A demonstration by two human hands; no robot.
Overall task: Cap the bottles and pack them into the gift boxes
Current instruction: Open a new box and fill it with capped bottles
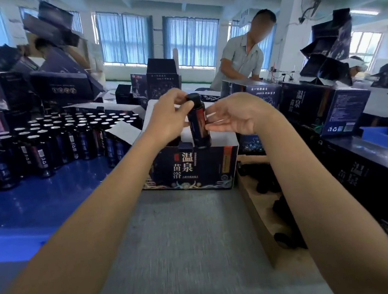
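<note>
**Cap going on above the open box**

The left hand (170,115) was clenched round the cap (192,98), fingers and thumb curled over it from the left. The right hand (235,116) met the bottle (199,127) from the other side, with its thumb and fingertips (210,127) in a light pinch on the body. The palm lay open behind them. That split looked deliberate: one hand to turn the cap, the other to stop the bottle turning with it. How far the cap was seated could not be told.

The bottle was upright at the centre of the frame, its base just over the open top of the gift box (190,168). The box stood on the grey bench (187,255) straight ahead. Held there, the bottle would probably need only a short drop into the box once capped.

At the left of the frame, a crowd of uncapped bottles (43,138) stood on a blue surface (27,212). At the right, a cardboard tray (255,212) held dark pieces, probably spare caps. The raised white flaps (124,132) of the box edged the opening and could catch the bottle on its way down. More boxes (303,101) were stacked behind and to the right. Another person (239,63) worked at the upper right of the frame, well apart from the hands.
</note>
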